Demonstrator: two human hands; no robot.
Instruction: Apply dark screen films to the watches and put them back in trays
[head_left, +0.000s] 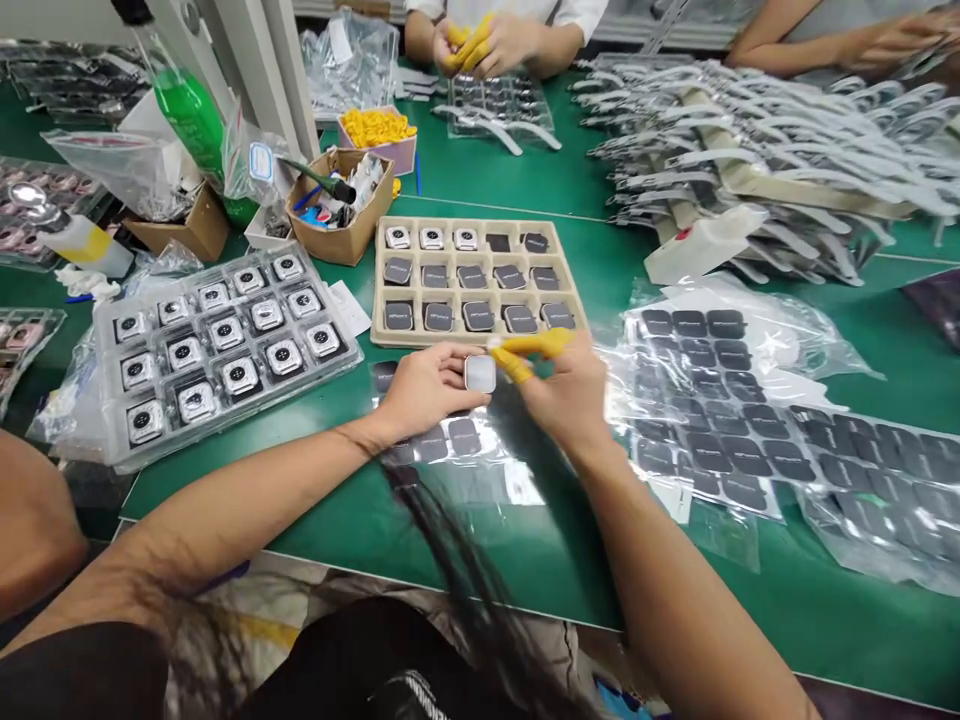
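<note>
My left hand point(420, 388) grips a square watch case point(480, 374) by its edge, its pale face turned up. At the case's upper right corner is my right hand point(566, 385), with yellow finger cots on its thumb and forefinger. Those fingers are closed together at a small whitish spot that I cannot make out. Beneath the hands lies a clear sheet with dark square films point(463, 436), partly covered by my left hand. Just beyond stands a beige compartment tray point(450, 293) holding several dark-faced squares and three white watch cases in its back row.
Left is a clear plastic tray point(110, 400) of watch cases. Behind it are a cardboard box point(330, 235) and a green-liquid bottle point(187, 110). Right are film sheets point(709, 452) and a pile of pale straps point(750, 165). A co-worker's hands point(487, 45) work opposite.
</note>
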